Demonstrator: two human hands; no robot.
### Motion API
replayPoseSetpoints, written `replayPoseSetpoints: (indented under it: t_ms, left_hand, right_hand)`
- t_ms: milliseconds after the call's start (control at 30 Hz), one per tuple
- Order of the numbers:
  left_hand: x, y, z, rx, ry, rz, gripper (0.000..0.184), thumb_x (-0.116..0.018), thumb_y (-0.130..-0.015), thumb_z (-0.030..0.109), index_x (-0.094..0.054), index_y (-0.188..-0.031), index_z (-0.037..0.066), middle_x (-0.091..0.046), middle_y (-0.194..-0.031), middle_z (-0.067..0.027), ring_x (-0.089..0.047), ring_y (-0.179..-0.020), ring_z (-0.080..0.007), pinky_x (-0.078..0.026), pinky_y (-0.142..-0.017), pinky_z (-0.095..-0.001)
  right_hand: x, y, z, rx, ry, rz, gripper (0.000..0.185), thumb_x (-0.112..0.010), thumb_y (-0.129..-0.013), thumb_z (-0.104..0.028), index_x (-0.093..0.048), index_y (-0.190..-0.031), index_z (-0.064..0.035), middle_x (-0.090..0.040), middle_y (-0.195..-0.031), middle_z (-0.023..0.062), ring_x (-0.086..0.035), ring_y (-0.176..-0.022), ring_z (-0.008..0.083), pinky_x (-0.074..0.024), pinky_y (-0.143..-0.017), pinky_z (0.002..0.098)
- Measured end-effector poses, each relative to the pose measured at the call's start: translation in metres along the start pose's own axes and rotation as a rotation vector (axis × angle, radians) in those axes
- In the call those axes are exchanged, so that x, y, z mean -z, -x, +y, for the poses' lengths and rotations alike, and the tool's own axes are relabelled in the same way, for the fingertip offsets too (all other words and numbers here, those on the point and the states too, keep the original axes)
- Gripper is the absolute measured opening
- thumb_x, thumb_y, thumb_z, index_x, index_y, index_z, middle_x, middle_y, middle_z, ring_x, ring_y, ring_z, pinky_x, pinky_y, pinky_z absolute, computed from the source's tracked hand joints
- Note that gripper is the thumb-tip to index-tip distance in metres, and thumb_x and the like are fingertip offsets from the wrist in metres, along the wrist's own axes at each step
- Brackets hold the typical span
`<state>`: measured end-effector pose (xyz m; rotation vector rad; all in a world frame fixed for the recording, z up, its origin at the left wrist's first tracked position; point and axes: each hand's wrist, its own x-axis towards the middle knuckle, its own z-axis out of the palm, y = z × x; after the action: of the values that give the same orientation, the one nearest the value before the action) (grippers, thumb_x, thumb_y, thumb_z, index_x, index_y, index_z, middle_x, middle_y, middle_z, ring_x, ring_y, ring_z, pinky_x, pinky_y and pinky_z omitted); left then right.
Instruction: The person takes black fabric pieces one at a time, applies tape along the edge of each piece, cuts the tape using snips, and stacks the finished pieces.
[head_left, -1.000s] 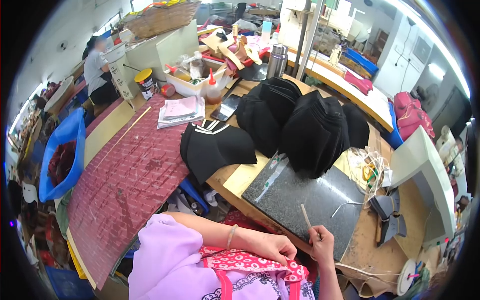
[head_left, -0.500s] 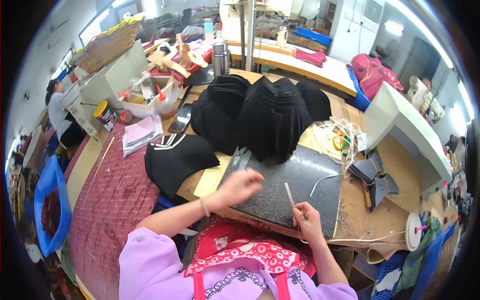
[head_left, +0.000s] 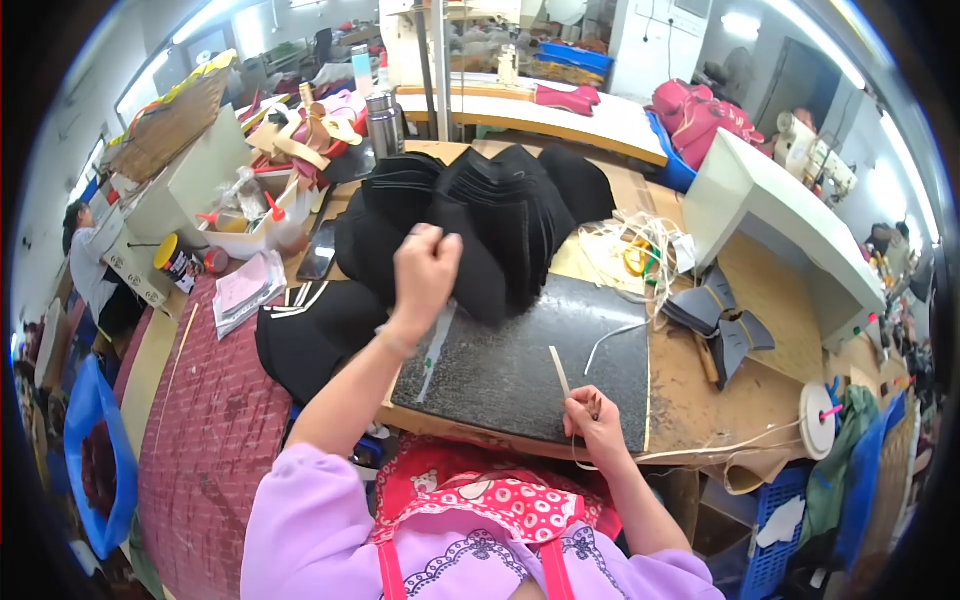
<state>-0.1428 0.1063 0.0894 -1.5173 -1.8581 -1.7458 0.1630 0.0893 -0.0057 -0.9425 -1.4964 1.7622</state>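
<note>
My left hand [head_left: 425, 275] is closed at the left edge of a stack of black fabric pieces [head_left: 520, 220], seemingly gripping one; its fingertips are blurred. Low over the front of a dark stone slab [head_left: 500, 370], my right hand [head_left: 597, 425] is closed around a narrow pale strip [head_left: 559, 368] whose free end points up. A small brownish object [head_left: 596, 404] shows between its fingers, too small to name. From a white reel [head_left: 816, 422] on the right, a pale band runs along the table edge toward this hand. More black pieces [head_left: 310, 340] with white stripes lie at the left.
Tangled white cord [head_left: 640, 250] lies behind the slab, with grey cut pieces [head_left: 715, 310] to its right. A phone [head_left: 318, 252], a steel flask [head_left: 384, 125] and a bin of bottles [head_left: 255, 225] stand at the back left. Another person [head_left: 90, 265] is at far left.
My left hand has gone from above the slab up and forward to the black stack, and its fingers have closed. The right hand stays low with the strip. The camera view has shifted rightward.
</note>
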Motion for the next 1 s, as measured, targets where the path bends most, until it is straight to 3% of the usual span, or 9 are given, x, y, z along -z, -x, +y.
replayPoseSetpoints:
  t_ms: [100, 200, 300, 333, 400, 533, 567, 733, 1000]
  left_hand:
    - [0.062, 0.009, 0.050, 0.136, 0.149, -0.048, 0.033, -0.056, -0.089, 0.007, -0.033, -0.067, -0.001, -0.032, -0.066, -0.0044, -0.034, -0.059, -0.0096, -0.030, -0.052, -0.0292]
    - [0.090, 0.034, 0.075, 0.223, 0.210, -0.163, 0.035, -0.055, -0.092, 0.008, -0.032, -0.067, 0.002, -0.032, -0.069, 0.0005, -0.032, -0.063, -0.0063, -0.029, -0.053, -0.0274]
    - [0.074, 0.069, 0.084, 0.299, 0.193, -0.444, 0.025, -0.054, -0.096, 0.015, -0.051, -0.076, 0.000, -0.046, -0.075, -0.0031, -0.047, -0.069, -0.0086, -0.041, -0.064, -0.0244]
    - [0.061, 0.089, 0.065, 0.382, 0.466, -0.577, 0.027, -0.048, -0.100, 0.020, -0.060, -0.086, 0.000, -0.057, -0.088, -0.0075, -0.056, -0.083, -0.0134, -0.045, -0.078, -0.0261]
    - [0.033, 0.117, 0.041, 0.228, 0.356, -0.815, 0.029, -0.044, -0.098, 0.019, -0.064, -0.102, -0.001, -0.060, -0.119, -0.0167, -0.054, -0.114, -0.0274, -0.038, -0.101, -0.0350]
    - [0.002, 0.164, 0.025, -0.387, -0.194, -0.772, 0.039, -0.060, -0.087, 0.019, -0.057, -0.120, -0.001, -0.055, -0.129, -0.0173, -0.048, -0.123, -0.0313, -0.035, -0.106, -0.0424]
    - [0.000, 0.171, 0.030, -0.423, -0.254, -0.769, 0.046, -0.064, -0.084, 0.019, -0.054, -0.124, -0.001, -0.051, -0.134, -0.0173, -0.045, -0.127, -0.0303, -0.032, -0.109, -0.0442]
    - [-0.024, 0.184, 0.052, -0.451, -0.185, -0.766, 0.047, -0.064, -0.084, 0.019, -0.053, -0.125, -0.001, -0.050, -0.134, -0.0179, -0.045, -0.126, -0.0323, -0.033, -0.108, -0.0446]
    - [0.010, 0.201, 0.034, -0.327, -0.180, -0.728, 0.051, -0.067, -0.080, 0.020, -0.054, -0.124, -0.003, -0.050, -0.130, -0.0171, -0.048, -0.119, -0.0326, -0.040, -0.100, -0.0415]
  right_hand:
    - [0.000, -0.001, -0.004, -0.005, -0.029, -0.015, 0.013, -0.056, -0.096, -0.015, -0.054, -0.096, -0.0019, -0.056, -0.066, 0.0003, -0.051, -0.058, 0.0060, -0.0393, -0.055, 0.0205]
    - [-0.001, -0.003, -0.005, 0.001, -0.043, -0.022, 0.013, -0.056, -0.095, -0.015, -0.054, -0.096, -0.0022, -0.056, -0.067, 0.0004, -0.051, -0.057, 0.0062, -0.0397, -0.055, 0.0208]
    - [0.003, -0.005, -0.003, 0.000, -0.103, -0.004, 0.013, -0.056, -0.096, -0.017, -0.055, -0.096, -0.0036, -0.056, -0.065, 0.0007, -0.049, -0.056, 0.0053, -0.0369, -0.053, 0.0189]
    - [0.005, -0.006, -0.001, -0.006, -0.147, 0.006, 0.014, -0.056, -0.096, -0.018, -0.055, -0.097, -0.0041, -0.056, -0.065, 0.0008, -0.048, -0.055, 0.0048, -0.0355, -0.052, 0.0182]
    - [0.009, -0.008, -0.006, 0.005, -0.239, 0.047, 0.013, -0.056, -0.095, -0.018, -0.055, -0.094, -0.0047, -0.055, -0.062, 0.0009, -0.045, -0.051, 0.0057, -0.0310, -0.048, 0.0189]
    - [0.023, -0.003, -0.034, 0.092, -0.177, 0.103, 0.014, -0.056, -0.095, -0.020, -0.054, -0.094, -0.0062, -0.054, -0.062, 0.0011, -0.042, -0.051, 0.0050, -0.0293, -0.049, 0.0189]
    - [0.021, 0.000, -0.047, 0.093, -0.141, 0.087, 0.013, -0.056, -0.095, -0.018, -0.054, -0.094, -0.0055, -0.055, -0.063, 0.0011, -0.044, -0.052, 0.0051, -0.0307, -0.049, 0.0189]
    - [-0.013, -0.012, -0.083, 0.185, 0.228, -0.136, 0.010, -0.057, -0.094, -0.010, -0.057, -0.094, -0.0005, -0.055, -0.065, 0.0002, -0.053, -0.061, 0.0064, -0.0391, -0.055, 0.0200]
    - [-0.008, -0.027, -0.005, 0.023, 0.126, -0.062, 0.012, -0.059, -0.094, -0.015, -0.058, -0.095, -0.0032, -0.054, -0.065, -0.0021, -0.049, -0.056, 0.0044, -0.0362, -0.052, 0.0197]
